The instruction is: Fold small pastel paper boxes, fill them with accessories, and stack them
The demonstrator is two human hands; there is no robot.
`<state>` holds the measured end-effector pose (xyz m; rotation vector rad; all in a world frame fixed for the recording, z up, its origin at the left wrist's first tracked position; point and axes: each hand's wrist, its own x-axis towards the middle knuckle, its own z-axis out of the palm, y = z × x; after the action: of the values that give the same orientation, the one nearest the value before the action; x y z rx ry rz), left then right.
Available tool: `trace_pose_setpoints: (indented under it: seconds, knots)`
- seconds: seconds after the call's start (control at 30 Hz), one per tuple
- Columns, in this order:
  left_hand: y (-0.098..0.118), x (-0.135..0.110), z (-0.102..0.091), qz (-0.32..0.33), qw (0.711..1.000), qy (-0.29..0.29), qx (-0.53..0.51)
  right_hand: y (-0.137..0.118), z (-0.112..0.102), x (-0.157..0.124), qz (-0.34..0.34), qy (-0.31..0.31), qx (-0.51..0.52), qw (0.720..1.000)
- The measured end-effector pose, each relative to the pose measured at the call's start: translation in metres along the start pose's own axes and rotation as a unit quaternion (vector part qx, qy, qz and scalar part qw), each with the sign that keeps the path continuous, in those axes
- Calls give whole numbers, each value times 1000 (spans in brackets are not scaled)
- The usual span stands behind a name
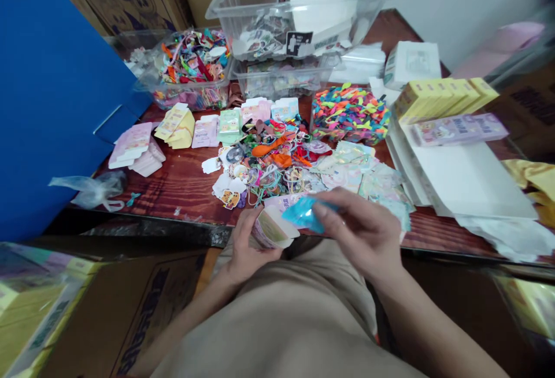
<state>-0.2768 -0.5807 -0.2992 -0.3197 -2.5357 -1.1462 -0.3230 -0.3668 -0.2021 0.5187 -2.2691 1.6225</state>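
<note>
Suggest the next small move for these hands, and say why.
Probably the right hand should ease the crumpled blue translucent plastic packet into the small printed cardboard box. The left hand already steadies that box, its end flaps look open, and the packet is pinched right beside them.

Head view. We note bright, even indoor light, with glare on the clear plastic bin [229,19] and varnished wooden table [173,187]. The right hand [358,233] shows slight blur; wide-angle distortion bends the cardboard boxes [125,314] at the lower left edge.
</note>
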Motion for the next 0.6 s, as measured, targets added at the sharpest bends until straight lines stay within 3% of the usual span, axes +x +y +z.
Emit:
trace_pose_setpoints:
  seconds: [0.07, 0.17, 0.3, 0.4, 0.5, 0.6]
  knots:
    - [8, 4, -2, 28, 999, 17, 6, -5, 5, -14, -77, -68, -42, 994]
    - [20, 9, -4, 73, 995, 23, 58, 5, 16, -25, -151, -106, -125, 975]
    - [29, 12, -1, 84, 992, 17, 89, 9, 26, -26, -123, -169, -144, 967]
    - [28, 13, 4, 26, 998, 10, 55, 8, 21, -15, -88, -206, -93, 970]
    - [23, 14, 7, -41, 999, 30, 12, 25, 2, 18, -81, -116, -88, 986]
    - [20, 13, 8, -46, 998, 39, 2, 67, -24, 72, -20, 16, -221, 975]
